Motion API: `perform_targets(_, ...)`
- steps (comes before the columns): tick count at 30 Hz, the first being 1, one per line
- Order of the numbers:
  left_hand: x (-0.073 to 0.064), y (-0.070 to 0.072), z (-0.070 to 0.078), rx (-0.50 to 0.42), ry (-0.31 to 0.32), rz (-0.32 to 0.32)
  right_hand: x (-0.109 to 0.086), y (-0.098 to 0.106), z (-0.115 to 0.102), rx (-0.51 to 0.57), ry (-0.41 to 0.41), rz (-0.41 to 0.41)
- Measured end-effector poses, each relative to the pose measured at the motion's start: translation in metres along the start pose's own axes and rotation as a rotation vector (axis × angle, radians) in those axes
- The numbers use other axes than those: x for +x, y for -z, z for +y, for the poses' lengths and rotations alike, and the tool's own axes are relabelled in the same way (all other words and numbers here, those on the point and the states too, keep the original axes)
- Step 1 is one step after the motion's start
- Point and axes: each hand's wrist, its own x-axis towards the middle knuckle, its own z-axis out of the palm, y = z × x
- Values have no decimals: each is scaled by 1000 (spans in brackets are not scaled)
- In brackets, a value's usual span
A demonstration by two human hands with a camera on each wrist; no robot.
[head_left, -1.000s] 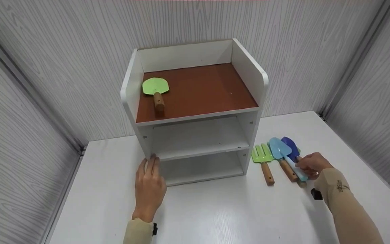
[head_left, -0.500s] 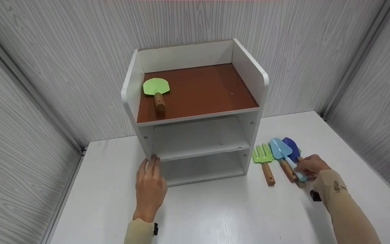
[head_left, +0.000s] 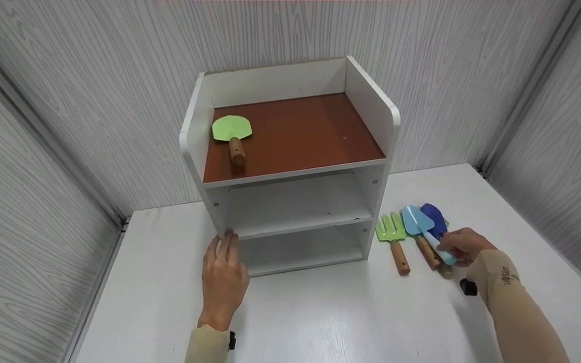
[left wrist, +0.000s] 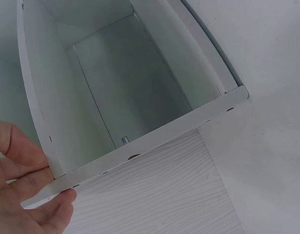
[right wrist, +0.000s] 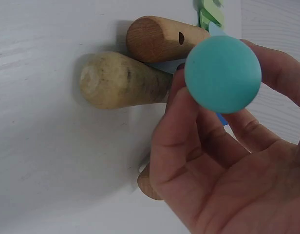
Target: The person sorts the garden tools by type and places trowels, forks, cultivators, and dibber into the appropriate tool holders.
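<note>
My right hand (head_left: pixel 464 245) pinches the handle of a light blue trowel (head_left: pixel 418 220), whose rounded teal handle end (right wrist: pixel 223 74) faces the right wrist camera. This trowel lies over other garden tools beside the shelf. Under and beside it are a dark blue tool head (head_left: pixel 436 220), a wooden handle (head_left: pixel 427 253) and a paler worn handle (right wrist: pixel 123 80). Left of them lies a green hand fork (head_left: pixel 392 229). My left hand (head_left: pixel 224 282) grips the front left edge of the white shelf unit (head_left: pixel 295 176), fingers on both sides of the panel in the left wrist view.
On the brown top board (head_left: pixel 300 131) lies a green, wide-bladed tool (head_left: pixel 232 128) with a wooden handle, near the left wall. Raised panels edge that board on three sides. The unit stands on a white table (head_left: pixel 321 312), with grey wood-grain walls (head_left: pixel 472 75) around.
The light blue trowel's handle end has shifted slightly up and left with my right hand, showing more of the pale handle beneath. My left hand stays on the shelf edge.
</note>
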Motion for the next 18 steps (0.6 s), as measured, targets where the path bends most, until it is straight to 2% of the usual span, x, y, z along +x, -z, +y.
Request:
perform_targets(5,0,0,0,4,5,-3,-1,3,1,23,31,-42)
perform_targets(9,0,1,0,7,12,-6,1,5,1,25,65,-113)
perform_targets(14,0,0,1,11,17,-9,1,8,3,87,65,-198)
perform_targets(18,1,1,1,13,13,-10,1,10,4,98,78,-229)
